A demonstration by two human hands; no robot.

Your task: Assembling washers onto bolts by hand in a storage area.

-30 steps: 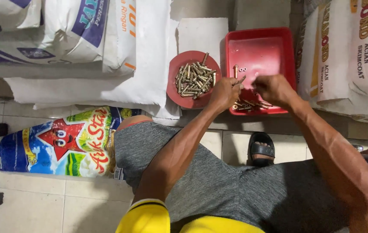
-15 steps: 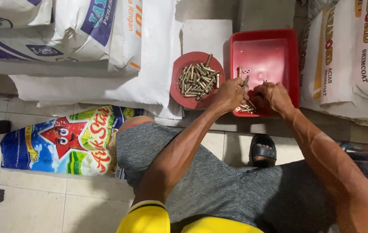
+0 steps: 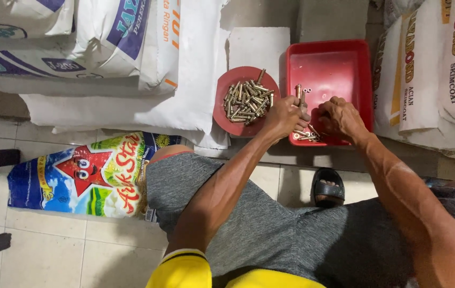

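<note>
Head view | left hand (image 3: 286, 114) pinching brass bolt (image 3: 303, 101) over red tray (image 3: 330, 66) | right hand (image 3: 342, 116) clenched, contents hidden | risk: bolt slipping from fingertip pinch, rolling off toward red plate (image 3: 226, 109)

The person wears grey, heathered shorts (image 3: 270, 224) that fill the lower middle of the frame, with a thin reddish edge at the hem near the knee. A bright yellow sleeve (image 3: 182, 269) with a dark band at its cuff shows at the bottom centre. Both forearms are bare. One foot sits in a black open-toed sandal (image 3: 327, 188), right of centre.
</note>
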